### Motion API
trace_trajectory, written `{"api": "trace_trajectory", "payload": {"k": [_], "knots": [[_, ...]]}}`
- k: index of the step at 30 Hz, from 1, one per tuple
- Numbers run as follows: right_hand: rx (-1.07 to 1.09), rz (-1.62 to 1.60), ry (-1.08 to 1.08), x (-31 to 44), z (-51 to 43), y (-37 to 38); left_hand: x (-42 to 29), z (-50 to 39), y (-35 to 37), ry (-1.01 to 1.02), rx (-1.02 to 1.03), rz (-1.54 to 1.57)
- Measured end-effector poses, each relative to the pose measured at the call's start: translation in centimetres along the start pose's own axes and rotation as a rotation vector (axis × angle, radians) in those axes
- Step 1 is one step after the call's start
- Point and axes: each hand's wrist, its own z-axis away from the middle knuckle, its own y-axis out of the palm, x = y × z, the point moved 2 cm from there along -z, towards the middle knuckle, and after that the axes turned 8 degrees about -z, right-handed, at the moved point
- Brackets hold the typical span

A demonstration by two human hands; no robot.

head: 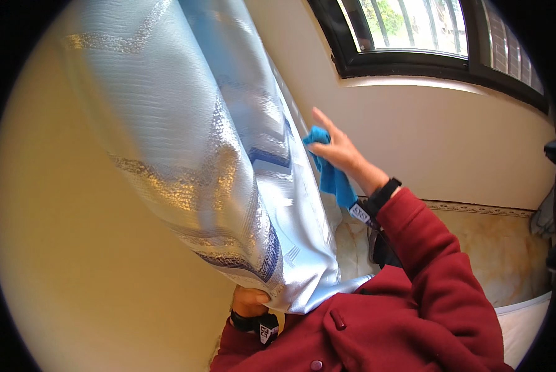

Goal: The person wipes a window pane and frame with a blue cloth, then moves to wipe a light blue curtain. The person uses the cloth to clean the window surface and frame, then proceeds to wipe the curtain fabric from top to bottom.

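Note:
A shiny light-blue curtain (166,102) with silver, gold-looking and dark-blue bands hangs down from the top of the view in long folds. Low in the picture, my left hand (251,297) grips the curtain's edge, its thumb on top and its other fingers hidden. To the right of the folds, my right hand (336,146) holds a blue cloth (334,179) between thumb and palm, with the index finger stretched out. The cloth dangles beside the wrist. Whether the right hand touches the curtain is not plain.
A dark-framed window (408,60) with bars outside is at the upper right, above a pale wall (426,139). A patterned border (482,209) runs along the wall's foot, over marbled floor tiles (492,251). A yellowish wall (96,260) fills the left side.

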Motion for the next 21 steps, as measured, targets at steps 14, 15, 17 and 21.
{"api": "trace_trajectory", "payload": {"k": [14, 15, 17, 21], "knots": [[0.609, -0.569, -0.052, 3.3, 1.0, 2.2, -2.9, -0.9, 0.1, 0.297, -0.212, -0.357], [0.633, -0.654, -0.070, 4.2, 2.2, 2.0, -3.5, -1.6, 0.8, 0.296, -0.259, -0.421], [0.633, -0.770, -0.100, 5.9, 4.7, 1.9, -4.4, -3.3, 2.2, 0.307, -0.370, -0.580], [0.461, -1.088, 0.273, 7.7, 6.9, 2.8, -3.8, -8.7, 5.1, 0.415, -0.297, -0.579]]}}
